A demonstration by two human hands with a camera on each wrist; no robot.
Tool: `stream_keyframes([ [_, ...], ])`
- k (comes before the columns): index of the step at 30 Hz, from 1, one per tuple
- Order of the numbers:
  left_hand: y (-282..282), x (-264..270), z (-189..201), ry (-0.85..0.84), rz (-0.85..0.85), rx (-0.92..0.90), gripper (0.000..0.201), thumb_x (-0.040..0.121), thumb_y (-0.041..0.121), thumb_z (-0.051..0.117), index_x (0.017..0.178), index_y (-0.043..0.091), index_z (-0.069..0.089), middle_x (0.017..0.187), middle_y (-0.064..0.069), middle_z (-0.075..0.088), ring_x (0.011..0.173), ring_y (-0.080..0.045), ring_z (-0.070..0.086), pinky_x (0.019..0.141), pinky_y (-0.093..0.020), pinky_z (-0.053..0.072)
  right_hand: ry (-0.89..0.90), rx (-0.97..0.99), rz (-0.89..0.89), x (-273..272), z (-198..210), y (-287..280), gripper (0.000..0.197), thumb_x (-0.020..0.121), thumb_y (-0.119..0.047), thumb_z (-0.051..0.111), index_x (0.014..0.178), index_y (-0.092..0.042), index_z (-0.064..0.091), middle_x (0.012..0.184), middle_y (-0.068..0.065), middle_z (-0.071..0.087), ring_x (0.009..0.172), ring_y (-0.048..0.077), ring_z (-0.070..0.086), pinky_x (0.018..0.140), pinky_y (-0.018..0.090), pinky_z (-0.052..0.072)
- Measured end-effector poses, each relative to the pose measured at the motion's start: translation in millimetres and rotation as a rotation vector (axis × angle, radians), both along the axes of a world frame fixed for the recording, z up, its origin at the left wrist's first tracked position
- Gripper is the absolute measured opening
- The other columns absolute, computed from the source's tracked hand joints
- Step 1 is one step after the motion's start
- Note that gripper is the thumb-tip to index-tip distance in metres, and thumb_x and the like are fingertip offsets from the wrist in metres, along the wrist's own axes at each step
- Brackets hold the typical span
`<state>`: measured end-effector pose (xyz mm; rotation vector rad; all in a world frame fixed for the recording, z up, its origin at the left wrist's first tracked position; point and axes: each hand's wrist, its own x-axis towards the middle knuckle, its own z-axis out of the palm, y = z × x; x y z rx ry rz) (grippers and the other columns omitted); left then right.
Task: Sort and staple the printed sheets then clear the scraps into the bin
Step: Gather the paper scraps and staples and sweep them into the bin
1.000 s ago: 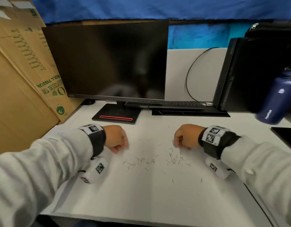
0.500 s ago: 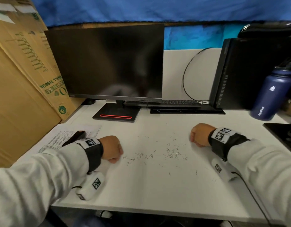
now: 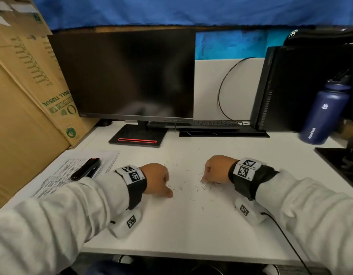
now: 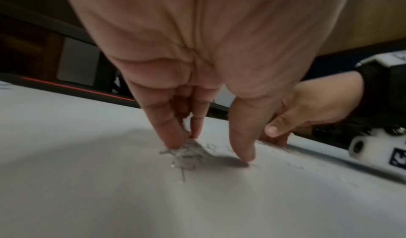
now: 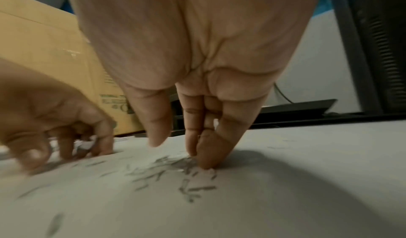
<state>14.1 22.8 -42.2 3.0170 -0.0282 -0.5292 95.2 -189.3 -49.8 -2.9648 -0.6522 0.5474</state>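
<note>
Several loose staple scraps [image 3: 203, 186] lie scattered on the white desk [image 3: 191, 231] between my hands. My left hand [image 3: 163, 185] has its fingertips down on the left part of the scatter. In the left wrist view a small heap of staples [image 4: 186, 156] sits between the fingers [image 4: 173, 137] and the separate thumb of my left hand [image 4: 211, 151]. My right hand [image 3: 206, 175] rakes the right part, and my right hand [image 5: 182, 155] presses its fingertips [image 5: 206, 158] on staples [image 5: 175, 170]. Printed sheets [image 3: 58, 175] lie at the left with a black stapler [image 3: 86, 168] on top.
A dark monitor [image 3: 130, 76] on its stand [image 3: 138, 138] and a keyboard [image 3: 201, 124] stand behind the scraps. A cardboard box [image 3: 22, 96] leans at the left. A computer tower [image 3: 302, 86] and a blue bottle [image 3: 324, 114] are at the right. No bin is in view.
Both hands have moved inward onto the scattered staples, and the staples lie closer together. The view has shifted, so the printed sheets and stapler now show at the left.
</note>
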Motion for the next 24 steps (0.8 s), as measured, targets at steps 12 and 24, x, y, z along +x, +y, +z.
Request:
stream_keyframes([
  [12,-24.8,-7.9,-15.5,-0.182,-0.269,0.006,0.03,0.088,0.008,0.054,0.109,0.022,0.072,0.11,0.005,0.069,0.104,-0.018,0.062,0.084,-0.025,0.048,-0.043,0.143,0.145,-33.9,-12.6,1.3,0.021,0.082,-0.005,0.059,0.084,-0.022,0.072,0.098,-0.006,0.072,0.092,0.015,0.066,0.085,0.03,0.056],
  [24,-6.9,19.6,12.5,-0.128,0.112,-0.111,0.024,0.082,0.027,0.067,0.095,0.009,0.076,0.099,-0.005,0.077,0.096,-0.024,0.072,0.087,-0.035,0.06,0.195,0.65,-0.187,-9.4,18.6,-26.0,0.012,0.08,-0.003,0.063,0.084,-0.008,0.074,0.073,0.009,0.072,0.06,0.015,0.061,0.066,0.027,0.057],
])
